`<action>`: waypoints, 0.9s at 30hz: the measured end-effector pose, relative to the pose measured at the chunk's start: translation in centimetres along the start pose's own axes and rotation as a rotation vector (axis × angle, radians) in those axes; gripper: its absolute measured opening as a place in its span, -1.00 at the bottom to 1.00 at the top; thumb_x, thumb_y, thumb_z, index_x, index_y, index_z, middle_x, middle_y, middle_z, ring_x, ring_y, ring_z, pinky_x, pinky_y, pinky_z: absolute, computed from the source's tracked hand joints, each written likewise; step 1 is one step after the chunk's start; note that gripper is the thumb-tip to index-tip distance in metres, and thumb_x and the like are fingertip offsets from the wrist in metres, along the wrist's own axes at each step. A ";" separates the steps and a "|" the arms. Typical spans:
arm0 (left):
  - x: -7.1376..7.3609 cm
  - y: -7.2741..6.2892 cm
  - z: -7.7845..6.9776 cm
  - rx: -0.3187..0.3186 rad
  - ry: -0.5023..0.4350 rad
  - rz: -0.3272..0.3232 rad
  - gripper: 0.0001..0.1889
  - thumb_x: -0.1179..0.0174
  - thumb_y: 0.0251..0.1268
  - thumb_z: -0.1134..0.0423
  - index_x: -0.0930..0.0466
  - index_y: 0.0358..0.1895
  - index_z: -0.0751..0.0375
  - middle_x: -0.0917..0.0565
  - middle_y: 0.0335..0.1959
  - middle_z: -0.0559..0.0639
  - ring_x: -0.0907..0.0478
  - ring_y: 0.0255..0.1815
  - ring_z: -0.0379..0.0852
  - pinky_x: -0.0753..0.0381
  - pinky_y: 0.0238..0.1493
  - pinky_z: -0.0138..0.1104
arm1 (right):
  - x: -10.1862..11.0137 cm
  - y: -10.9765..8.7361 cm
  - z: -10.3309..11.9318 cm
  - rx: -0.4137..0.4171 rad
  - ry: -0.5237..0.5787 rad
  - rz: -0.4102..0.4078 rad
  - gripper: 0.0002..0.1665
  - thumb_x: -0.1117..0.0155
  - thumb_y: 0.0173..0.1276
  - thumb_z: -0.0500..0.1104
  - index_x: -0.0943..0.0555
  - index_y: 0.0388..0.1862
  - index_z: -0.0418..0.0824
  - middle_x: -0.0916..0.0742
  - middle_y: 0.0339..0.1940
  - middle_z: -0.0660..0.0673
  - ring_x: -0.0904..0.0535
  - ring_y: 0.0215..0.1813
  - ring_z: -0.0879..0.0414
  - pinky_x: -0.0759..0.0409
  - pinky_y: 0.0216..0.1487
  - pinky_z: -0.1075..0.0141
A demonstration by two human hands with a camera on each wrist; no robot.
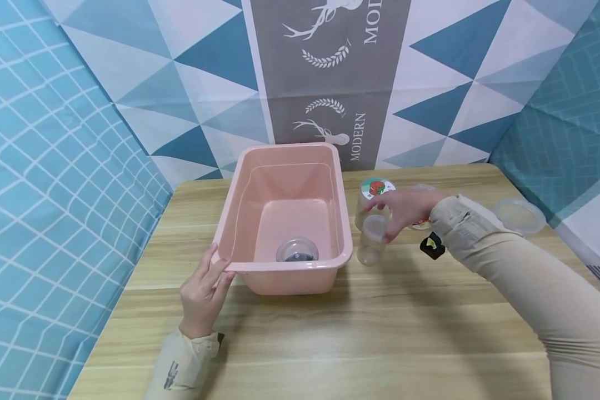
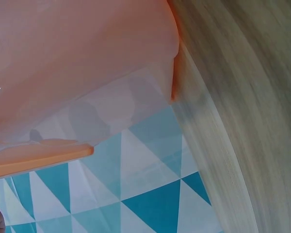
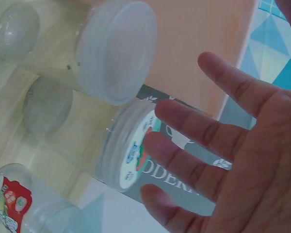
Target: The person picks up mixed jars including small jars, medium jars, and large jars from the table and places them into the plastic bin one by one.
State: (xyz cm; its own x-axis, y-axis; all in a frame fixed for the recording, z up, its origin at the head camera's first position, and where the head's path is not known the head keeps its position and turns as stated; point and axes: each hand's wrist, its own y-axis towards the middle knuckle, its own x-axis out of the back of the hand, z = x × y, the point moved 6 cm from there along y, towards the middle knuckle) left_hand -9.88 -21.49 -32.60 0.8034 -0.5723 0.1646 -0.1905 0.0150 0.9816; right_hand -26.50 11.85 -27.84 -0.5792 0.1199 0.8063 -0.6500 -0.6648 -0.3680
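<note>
My left hand (image 1: 201, 297) grips the near left corner of the rim of a pink plastic basin (image 1: 295, 266). Inside the basin, near its front wall, sits a clear round container (image 1: 297, 247). My right hand (image 1: 409, 208) hovers above two clear jars, its fingers spread in the right wrist view with nothing between them. The shorter jar (image 1: 371, 253) has a frosted lid (image 3: 131, 53). Behind it stands a taller jar (image 1: 361, 214) with a fruit picture on its lid (image 1: 378, 188). A third clear container (image 1: 422, 224) with a red label is partly hidden behind the hand.
A clear lid-like disc (image 1: 520, 215) lies at the right of the wooden table (image 1: 300, 344). A small black object with a yellow mark (image 1: 432, 246) rests beside my right sleeve. Patterned cloth (image 1: 220, 72) hangs behind the table, and blue cloth (image 1: 45, 183) at the left.
</note>
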 end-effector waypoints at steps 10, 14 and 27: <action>0.1 0.0 0.1 0.000 0.003 -0.004 -0.52 -0.12 0.36 -0.07 -0.69 -0.43 0.32 -0.68 -0.18 0.35 -0.58 -0.64 0.21 -0.40 -0.73 -0.12 | -1.9 0.8 -1.8 0.138 0.141 -0.159 -0.09 -0.51 -0.09 -0.12 -0.39 0.26 -0.39 -0.54 0.12 -0.35 -0.44 0.07 -0.21 -0.49 0.01 -0.02; 0.1 0.1 0.1 -0.009 -0.001 -0.001 -0.52 -0.12 0.36 -0.07 -0.69 -0.43 0.33 -0.68 -0.19 0.36 -0.59 -0.62 0.22 -0.40 -0.73 -0.13 | -2.8 1.1 -3.0 0.148 0.168 -0.196 -0.09 -0.48 -0.06 -0.11 -0.38 0.28 -0.39 -0.55 0.13 -0.31 -0.44 0.08 -0.18 -0.48 0.05 -0.01; 0.1 0.2 0.0 -0.038 0.020 0.004 -0.53 -0.12 0.36 -0.07 -0.69 -0.42 0.31 -0.68 -0.20 0.36 -0.49 -0.76 0.14 -0.32 -0.81 -0.18 | -4.9 1.9 -5.3 0.111 0.362 -0.307 -0.10 -0.47 0.00 -0.21 -0.30 0.33 -0.36 -0.46 0.21 -0.41 -0.44 0.04 -0.19 -0.45 -0.08 0.15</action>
State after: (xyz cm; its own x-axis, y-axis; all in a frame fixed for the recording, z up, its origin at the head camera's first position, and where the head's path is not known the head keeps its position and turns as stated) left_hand -9.82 -21.55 -32.35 0.8135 -0.5561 0.1702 -0.1726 0.0486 0.9838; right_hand -27.50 13.97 -34.94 -0.5155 0.5585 0.6498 -0.7726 -0.6310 -0.0706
